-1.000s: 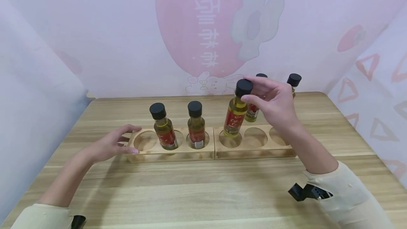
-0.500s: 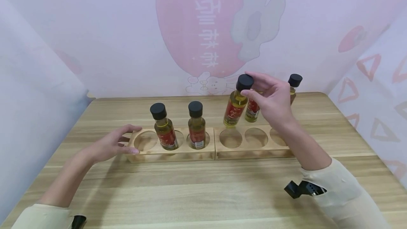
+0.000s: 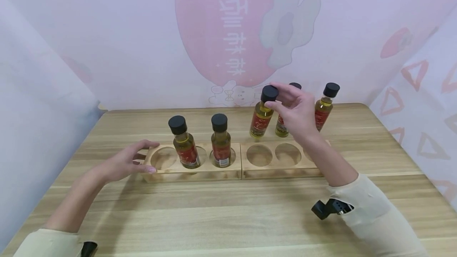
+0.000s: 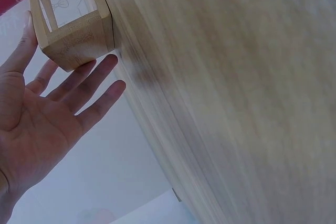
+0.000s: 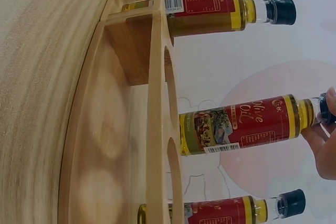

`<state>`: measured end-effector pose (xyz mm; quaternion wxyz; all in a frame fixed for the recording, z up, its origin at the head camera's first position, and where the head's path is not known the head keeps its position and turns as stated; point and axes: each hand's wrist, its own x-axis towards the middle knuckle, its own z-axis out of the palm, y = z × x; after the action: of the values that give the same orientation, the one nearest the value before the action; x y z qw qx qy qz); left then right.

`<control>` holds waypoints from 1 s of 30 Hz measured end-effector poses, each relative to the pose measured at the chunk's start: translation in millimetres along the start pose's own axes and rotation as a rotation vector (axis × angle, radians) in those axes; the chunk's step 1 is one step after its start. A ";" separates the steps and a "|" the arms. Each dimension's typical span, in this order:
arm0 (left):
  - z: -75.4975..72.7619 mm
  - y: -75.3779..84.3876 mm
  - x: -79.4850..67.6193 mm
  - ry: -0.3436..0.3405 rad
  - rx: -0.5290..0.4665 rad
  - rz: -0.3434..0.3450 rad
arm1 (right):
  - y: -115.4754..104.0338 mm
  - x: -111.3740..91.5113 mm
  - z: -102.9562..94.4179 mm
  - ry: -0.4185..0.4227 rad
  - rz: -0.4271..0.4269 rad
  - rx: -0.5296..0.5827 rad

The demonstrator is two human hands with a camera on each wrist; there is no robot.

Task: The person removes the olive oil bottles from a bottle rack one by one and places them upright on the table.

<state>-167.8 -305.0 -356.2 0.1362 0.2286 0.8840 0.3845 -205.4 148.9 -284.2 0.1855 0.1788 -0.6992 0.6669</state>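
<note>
My right hand (image 3: 296, 112) pinches the black cap of an olive oil bottle (image 3: 260, 120) by thumb and fingers. The bottle, with golden oil and a red label, hangs nearly upright behind the right wooden bottle rack (image 3: 246, 173); the right wrist view shows its label reading "Olive Oil" (image 5: 236, 124). At the far left, my left hand (image 3: 123, 162) holds the end of the left wooden rack (image 3: 153, 175), thumb at the front corner and index finger at the back. Two similar bottles stand in that rack, one in the middle hole (image 3: 186, 152), one in the right hole (image 3: 220, 152).
Behind the right rack stand two more bottles, one (image 3: 282, 124) partly hidden by my right hand, the other (image 3: 322, 113) further right. The racks lie end to end on a wooden table (image 3: 228, 217). A printed pale curtain (image 3: 143, 50) hangs behind the table.
The right hand has lifted the bottle out of the right rack's left hole and carried it back, behind the rack. The left hand and both racks have stayed put.
</note>
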 end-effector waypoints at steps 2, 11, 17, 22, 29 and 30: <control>-0.1 -0.2 -0.5 0.001 0.002 -0.004 | 3.7 1.0 0.8 0.004 0.011 -0.001; -0.3 -0.9 -1.3 0.003 0.001 -0.001 | 17.4 5.4 3.5 0.021 0.043 -0.028; -0.1 -1.4 -0.5 0.002 -0.002 -0.003 | 23.7 6.9 5.4 0.031 0.057 -0.021; 0.4 -1.0 0.4 0.004 -0.003 -0.003 | 26.3 7.5 6.6 0.029 0.053 -0.011; 0.5 -0.1 0.5 0.000 -0.001 0.002 | 27.9 8.1 8.8 0.017 0.059 -0.009; 0.6 0.1 0.6 0.001 -0.002 -0.001 | 28.1 8.3 9.3 0.015 0.057 -0.006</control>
<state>-168.0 -304.3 -356.6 0.1363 0.2278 0.8838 0.3853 -226.8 140.9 -304.8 0.1721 0.1532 -0.7046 0.6712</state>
